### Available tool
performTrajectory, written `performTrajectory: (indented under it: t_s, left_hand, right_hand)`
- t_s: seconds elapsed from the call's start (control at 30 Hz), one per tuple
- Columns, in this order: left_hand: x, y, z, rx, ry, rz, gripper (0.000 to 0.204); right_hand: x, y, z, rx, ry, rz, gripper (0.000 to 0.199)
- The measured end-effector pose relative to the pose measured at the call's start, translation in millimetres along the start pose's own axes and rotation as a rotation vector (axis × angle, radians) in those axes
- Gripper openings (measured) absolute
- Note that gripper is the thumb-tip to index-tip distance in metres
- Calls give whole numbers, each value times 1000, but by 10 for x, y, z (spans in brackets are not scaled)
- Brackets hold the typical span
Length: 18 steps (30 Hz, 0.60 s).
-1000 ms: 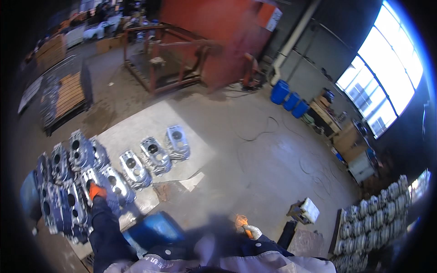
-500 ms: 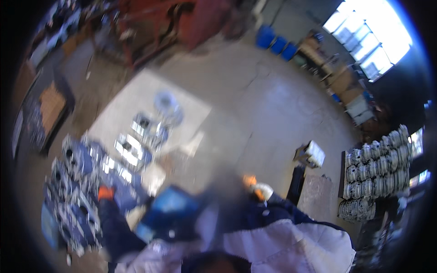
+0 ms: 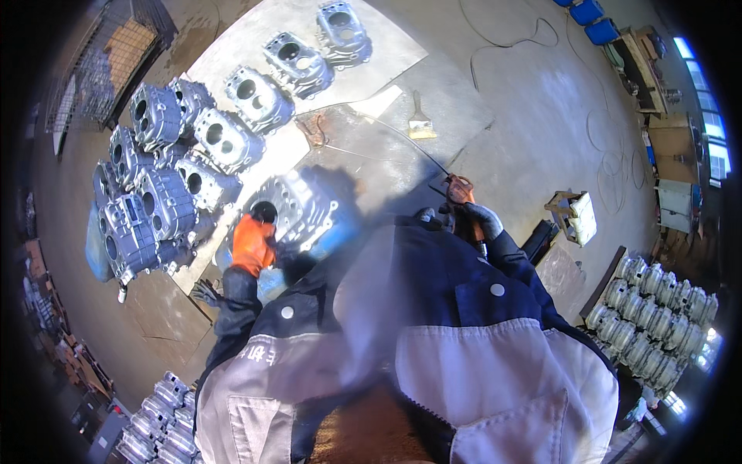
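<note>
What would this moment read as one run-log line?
left hand: gripping cast-metal housing near its bore | right hand: holding slim tool, type unclear | more housings: clustered ahead-left

The left hand (image 3: 253, 242), in an orange glove, grips a silvery housing casting (image 3: 305, 203) — its fingers sit at the rim of the round bore (image 3: 263, 211). To the left of those fingers crowd more castings (image 3: 171, 199); farther beyond them, a row of three (image 3: 315, 75) rests on a pale sheet (image 3: 396, 52). The right hand (image 3: 461, 191) is orange-gloved too, its hold unclear — beyond its fingers, toward the left, lies a flat paintbrush (image 3: 420, 127).
</note>
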<state>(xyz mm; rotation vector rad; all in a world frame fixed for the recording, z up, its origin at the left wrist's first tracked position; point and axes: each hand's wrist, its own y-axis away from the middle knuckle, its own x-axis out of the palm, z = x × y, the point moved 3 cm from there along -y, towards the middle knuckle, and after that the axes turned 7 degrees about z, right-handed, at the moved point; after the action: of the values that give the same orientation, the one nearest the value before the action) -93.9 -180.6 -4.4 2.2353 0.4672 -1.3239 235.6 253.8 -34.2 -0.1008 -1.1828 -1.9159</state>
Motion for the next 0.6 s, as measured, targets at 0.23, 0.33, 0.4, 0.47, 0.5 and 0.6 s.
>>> performTrajectory:
  t_s: [0.23,0.33,0.4,0.47,0.5,0.6]
  left_hand:
    - [368,474,-631,-213,-295,26,9]
    - [391,481,-893,-544,-446,69,10]
    - [284,357,-1137,-799,-374,14,18]
    - [153,-14,-1464,-1079,-438,-158,35]
    - [80,-224,-1768,-818,-420,-475,45]
    - [231,-1322,-2611,-289,-59,-548,60]
  right_hand:
    - [-664,101,268,-37,-273,215,24]
    - [-1290,178,438,-35,-298,270,27]
    - [-1695,352,549,-60,-387,271,31]
    - [-2087,602,668,-142,-369,246,34]
    - [-2258,702,707,-168,-362,195,35]
    - [-2698,902,917,-228,-339,135,36]
